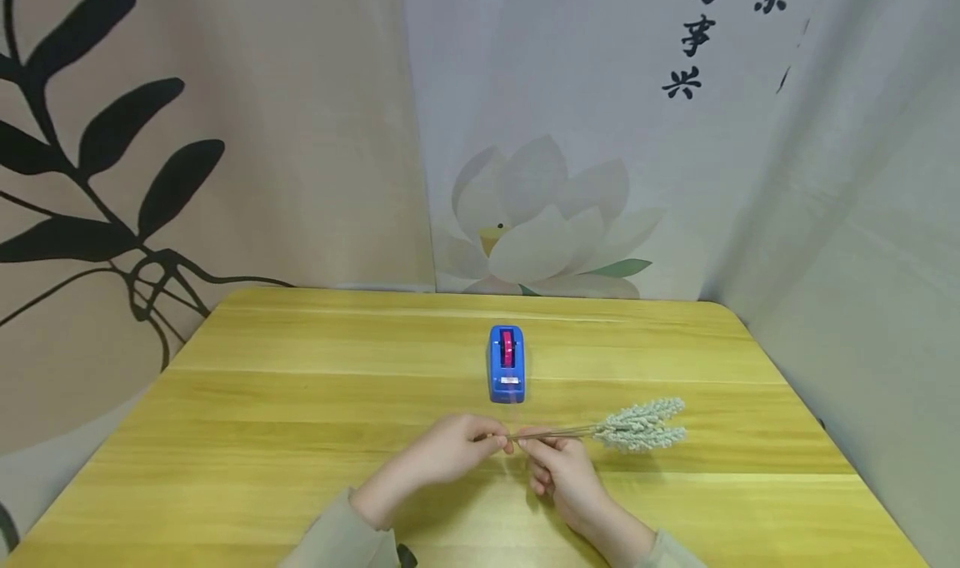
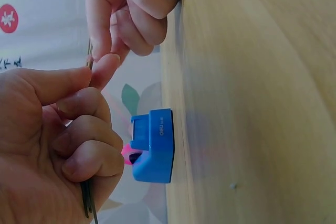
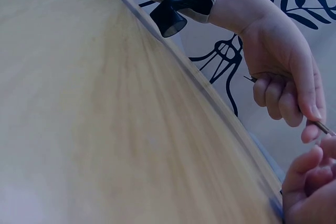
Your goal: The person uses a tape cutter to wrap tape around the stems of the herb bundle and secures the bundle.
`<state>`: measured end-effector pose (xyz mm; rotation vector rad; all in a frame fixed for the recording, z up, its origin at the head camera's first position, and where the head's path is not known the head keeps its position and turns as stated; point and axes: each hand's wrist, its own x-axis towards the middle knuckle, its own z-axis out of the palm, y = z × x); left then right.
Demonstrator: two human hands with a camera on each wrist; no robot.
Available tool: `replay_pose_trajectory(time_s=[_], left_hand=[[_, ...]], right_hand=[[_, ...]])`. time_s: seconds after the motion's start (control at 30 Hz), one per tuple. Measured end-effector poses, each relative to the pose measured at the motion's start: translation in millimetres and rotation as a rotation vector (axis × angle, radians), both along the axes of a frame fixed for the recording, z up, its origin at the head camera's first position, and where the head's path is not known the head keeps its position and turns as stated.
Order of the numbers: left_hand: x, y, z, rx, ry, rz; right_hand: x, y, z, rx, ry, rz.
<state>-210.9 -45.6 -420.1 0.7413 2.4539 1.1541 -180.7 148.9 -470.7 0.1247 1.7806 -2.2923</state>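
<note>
A bunch of pale green dried flowers lies level above the table, its heads pointing right and its thin brown stems running left. My left hand grips the stems near their cut ends; in the left wrist view the ends poke out below the curled fingers. Close beside it, my right hand pinches the same stems between thumb and finger, nearer the flower heads. Just beyond both hands stands a blue tape dispenser with a pink reel. A faint strip trails from its front toward the fingertips.
The wooden table spreads under both hands, with its far edge against a hanging curtain. A dark wrist-worn device sits at the left sleeve.
</note>
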Motion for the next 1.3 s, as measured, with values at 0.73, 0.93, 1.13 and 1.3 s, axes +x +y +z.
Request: replay_pose_trajectory(time_s=[0.73,0.93,1.13,1.3], left_hand=[[-0.9,0.2,-1.3,0.008,0.012,-0.027],[-1.3,-0.7,-2.4,0.002,0.008,-0.03],[-2.2,-1.9,-3.3,-0.001,0.008,-0.03],[-3.3,-1.7,-4.7,-0.003,0.018,-0.029]], right_hand=[[-1.6,-1.8,-2.7,-0.052,0.035,-0.028],[-2.3,-2.9,-5.6,-0.048,0.063,-0.031],[-3.6,-3.7,-7.2,-0.051,0.051,-0.044],[-2.5,-0.7,-4.7,-0.037,0.01,-0.02]])
